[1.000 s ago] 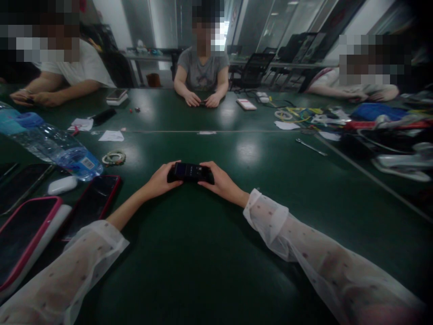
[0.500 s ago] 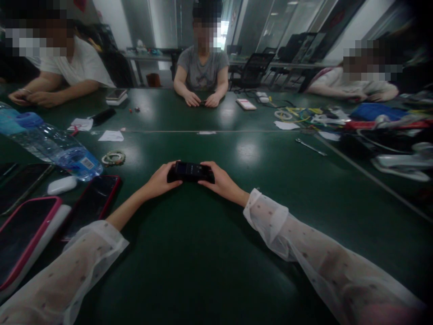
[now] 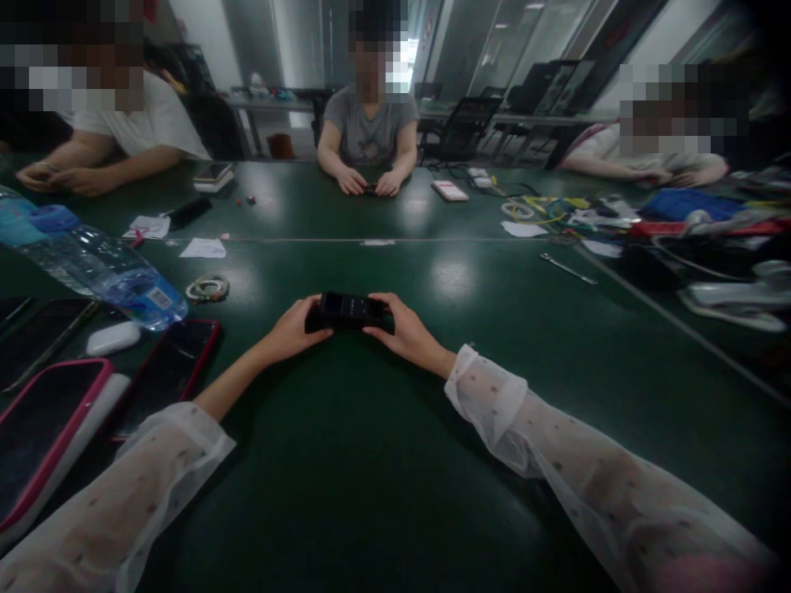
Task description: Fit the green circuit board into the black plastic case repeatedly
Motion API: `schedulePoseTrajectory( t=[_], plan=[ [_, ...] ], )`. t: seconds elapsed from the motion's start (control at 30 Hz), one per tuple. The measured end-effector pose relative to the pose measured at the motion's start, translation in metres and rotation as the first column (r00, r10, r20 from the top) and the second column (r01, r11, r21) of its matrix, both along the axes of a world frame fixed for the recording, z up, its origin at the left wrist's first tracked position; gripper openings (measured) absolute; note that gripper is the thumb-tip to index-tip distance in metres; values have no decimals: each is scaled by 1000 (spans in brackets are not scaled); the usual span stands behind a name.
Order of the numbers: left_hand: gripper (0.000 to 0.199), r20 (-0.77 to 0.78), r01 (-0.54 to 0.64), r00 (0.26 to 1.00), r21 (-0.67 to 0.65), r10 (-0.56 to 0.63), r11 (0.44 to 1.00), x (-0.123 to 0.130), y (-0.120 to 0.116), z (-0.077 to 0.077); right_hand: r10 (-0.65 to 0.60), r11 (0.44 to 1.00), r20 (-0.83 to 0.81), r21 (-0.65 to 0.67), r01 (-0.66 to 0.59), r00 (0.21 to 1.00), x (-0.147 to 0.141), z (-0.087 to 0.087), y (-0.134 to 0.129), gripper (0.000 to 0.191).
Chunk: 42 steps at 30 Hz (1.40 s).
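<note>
Between my two hands is a small black device [image 3: 352, 310] with a dark screen at its left and small light markings toward its right. My left hand [image 3: 300, 324] grips its left end, thumb along the near side. On the other end, my right hand [image 3: 401, 325] closes the same way, its thumb also at the near side. The fingers behind the device are partly hidden. It is held at the surface of the dark green table [image 3: 371, 461]; whether it touches the table I cannot tell.
Left of my arm are a water bottle [image 3: 124, 276], a red-edged phone [image 3: 166, 375], a pink-rimmed phone [image 3: 49, 436], a white earbud case [image 3: 114, 338] and a bracelet [image 3: 208, 288]. A wrench [image 3: 568, 269] lies right, near tangled cables [image 3: 537, 207]. Three people sit across the table.
The black device has tilted very slightly in my hands, and my right hand has shifted a touch with it. The things on the table have stayed put.
</note>
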State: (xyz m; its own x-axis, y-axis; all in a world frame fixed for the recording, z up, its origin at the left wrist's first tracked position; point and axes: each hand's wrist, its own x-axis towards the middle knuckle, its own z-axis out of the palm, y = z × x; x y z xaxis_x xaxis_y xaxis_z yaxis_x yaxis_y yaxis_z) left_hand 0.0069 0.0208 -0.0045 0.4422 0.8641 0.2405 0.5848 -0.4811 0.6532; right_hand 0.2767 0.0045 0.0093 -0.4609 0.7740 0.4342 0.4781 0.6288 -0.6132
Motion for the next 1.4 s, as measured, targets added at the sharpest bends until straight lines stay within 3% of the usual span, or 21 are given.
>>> schedulePoseTrajectory(
  t=[0.27, 0.57, 1.23, 1.4],
  plan=[
    [64, 14, 38, 999, -6, -38, 999, 0, 1, -1, -69, 996, -85, 57, 74, 994, -1, 4, -5, 54],
    [68, 1, 2, 1000, -38, -2, 999, 2, -2, 4, -324, 931, -220, 99, 351, 920, 1, -1, 0, 54],
    [67, 10, 20, 1000, -46, -19, 999, 0, -2, 4, -426, 904, -163, -45, 425, 890, 10, -18, 19, 47],
    [69, -1, 20, 1000, -51, -20, 998, -1, -3, 5, -445, 895, -113, -14, 447, 888, 14, -26, 25, 49]
  ],
)
